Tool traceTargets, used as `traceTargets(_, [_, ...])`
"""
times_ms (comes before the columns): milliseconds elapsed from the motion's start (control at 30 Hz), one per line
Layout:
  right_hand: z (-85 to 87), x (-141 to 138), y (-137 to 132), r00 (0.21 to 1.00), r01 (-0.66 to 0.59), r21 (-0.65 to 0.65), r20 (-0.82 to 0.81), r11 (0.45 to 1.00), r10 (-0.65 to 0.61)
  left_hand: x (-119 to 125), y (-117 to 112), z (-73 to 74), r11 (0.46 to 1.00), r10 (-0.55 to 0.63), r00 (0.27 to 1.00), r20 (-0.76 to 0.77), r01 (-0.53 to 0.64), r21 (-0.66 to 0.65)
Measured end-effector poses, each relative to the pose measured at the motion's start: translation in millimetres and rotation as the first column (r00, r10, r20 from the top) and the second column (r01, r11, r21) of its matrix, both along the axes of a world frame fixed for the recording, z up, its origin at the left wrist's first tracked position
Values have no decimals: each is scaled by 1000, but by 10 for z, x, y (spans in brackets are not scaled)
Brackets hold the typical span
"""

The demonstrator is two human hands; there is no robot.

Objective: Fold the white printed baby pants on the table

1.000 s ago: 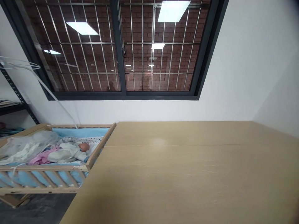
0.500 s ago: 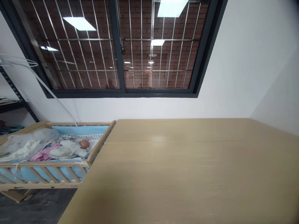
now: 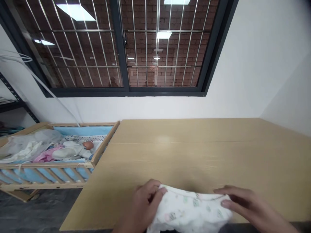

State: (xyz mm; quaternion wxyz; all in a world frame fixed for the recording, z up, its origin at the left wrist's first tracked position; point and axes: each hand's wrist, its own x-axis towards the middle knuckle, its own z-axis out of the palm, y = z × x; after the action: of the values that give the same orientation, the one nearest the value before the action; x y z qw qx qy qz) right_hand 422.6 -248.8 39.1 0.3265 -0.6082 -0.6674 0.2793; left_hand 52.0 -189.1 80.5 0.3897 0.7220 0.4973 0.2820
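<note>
left hand point(image 3: 145, 205) clamps one end of the white printed cotton cloth point(image 3: 190, 212), lying crosswise; right hand point(image 3: 246, 202) spreads at the other end, grip unclear.

At near edge of table point(image 3: 194, 152), left hand point(image 3: 144, 204) grips one end of white printed cloth point(image 3: 189, 210), right hand point(image 3: 247, 204) lies over other end, wooden crib point(image 3: 55, 173) with doll point(image 3: 73, 150) just left of table, barred window point(image 3: 109, 45) beyond it.
</note>
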Motion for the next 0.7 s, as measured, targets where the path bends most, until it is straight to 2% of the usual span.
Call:
traceTargets(67, [15, -277, 334, 992, -113, -34, -59, 993, 111, -170, 174, -24, 996, 64, 996, -55, -61, 60])
traceTargets(167, [-122, -599, 817, 978, -200, 6, -63, 980, 200, -366, 480, -238, 986, 125, 983, -136, -108, 131])
traceTargets(267, [-387, -789, 1281, 973, -223, 74, -49, 972, 227, -502, 839, -522, 977, 178, 951, -253, -141, 158])
traceTargets(367, [-682, -905, 1734, 972, -230, 169, -15, 958, 236, -572, 1216, -785, 970, 232, 872, -431, -177, 166])
traceTargets(467, [-944, -988, 2163, 975, -220, 275, 51, 936, 214, -589, 1568, -972, 962, 264, 820, -507, -187, 199])
traceTargets(567, [-1123, -1037, 2572, 978, -208, 319, 90, 925, 189, -581, 1912, -1051, 953, 278, 818, -503, -168, 253])
traceTargets(700, [-1203, -1055, 3125, 985, -156, 304, 120, 940, 125, -533, 2428, -1034, 938, 298, 820, -488, -157, 310])
